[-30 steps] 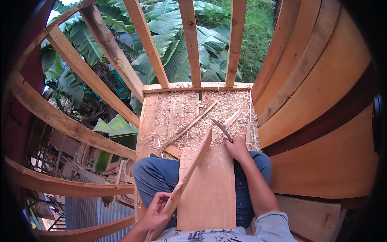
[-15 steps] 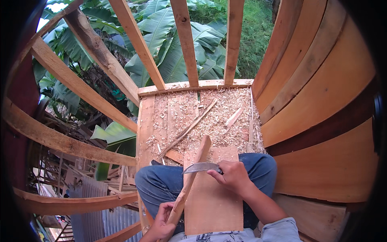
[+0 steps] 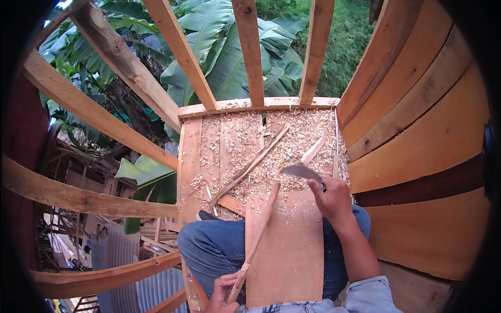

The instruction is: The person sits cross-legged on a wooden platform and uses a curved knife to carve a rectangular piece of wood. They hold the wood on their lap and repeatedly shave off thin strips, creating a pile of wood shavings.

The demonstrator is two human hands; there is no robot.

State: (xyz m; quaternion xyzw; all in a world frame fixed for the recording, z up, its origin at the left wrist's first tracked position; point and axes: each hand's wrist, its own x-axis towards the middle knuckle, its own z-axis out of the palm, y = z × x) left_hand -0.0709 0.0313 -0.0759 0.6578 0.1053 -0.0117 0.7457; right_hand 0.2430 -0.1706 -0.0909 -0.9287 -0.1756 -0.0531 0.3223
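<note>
My left hand is closed around the near end of a long wooden stick, which slants away from me across the left side of a flat board. That board lies over my lap between my knees. My right hand grips a curved knife, most of its handle hidden in the fist. The blade points left above the far end of the board, apart from the stick.
Wood shavings cover much of the plank floor. On it lie a thin dark-edged strip, a short pale piece and an offcut. Slatted rails stand at the left and far side, a plank wall at the right.
My right hand has lifted the knife off the stick and moved it away and to the right. In my left hand the stick has turned, showing a narrower side.
</note>
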